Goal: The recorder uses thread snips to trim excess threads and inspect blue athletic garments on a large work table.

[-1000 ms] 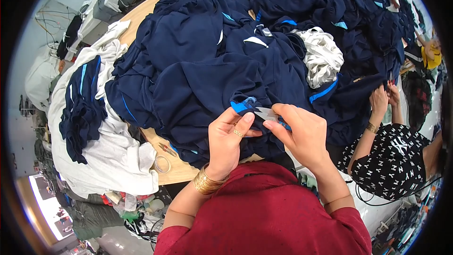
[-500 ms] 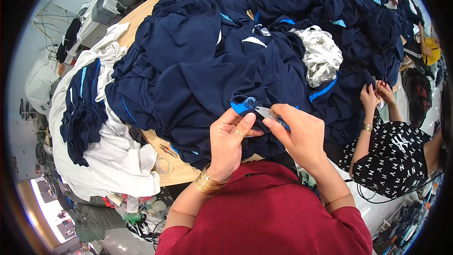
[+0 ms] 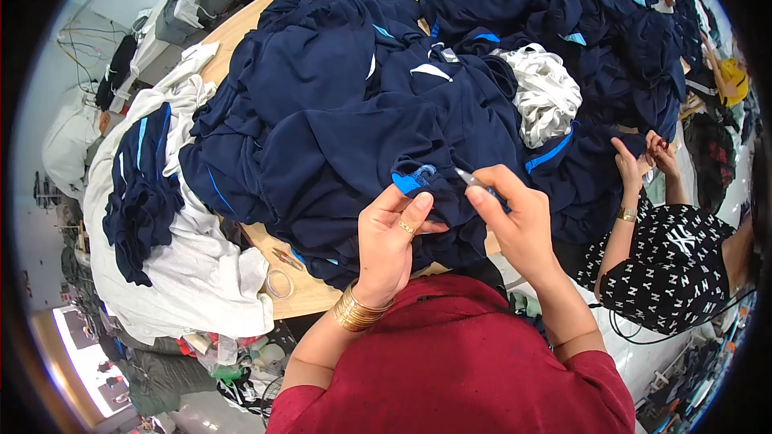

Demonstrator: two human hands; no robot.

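Note:
My left hand pinches the edge of a navy garment at its bright blue trim. My right hand grips a small metal thread snipper, whose tip points at the blue trim. Gold bangles ring my left wrist. The garment lies on top of a big heap of navy clothes on a round wooden table.
A white bundle sits in the navy pile. White and navy cloth hangs over the table's left edge. A roll of tape and small scissors lie on the bare wood. To my right a person in a black patterned top handles navy cloth.
The hands have stayed at the blue trim; the snipper tip has shifted slightly. The person on the right has moved their hands a little along the cloth.

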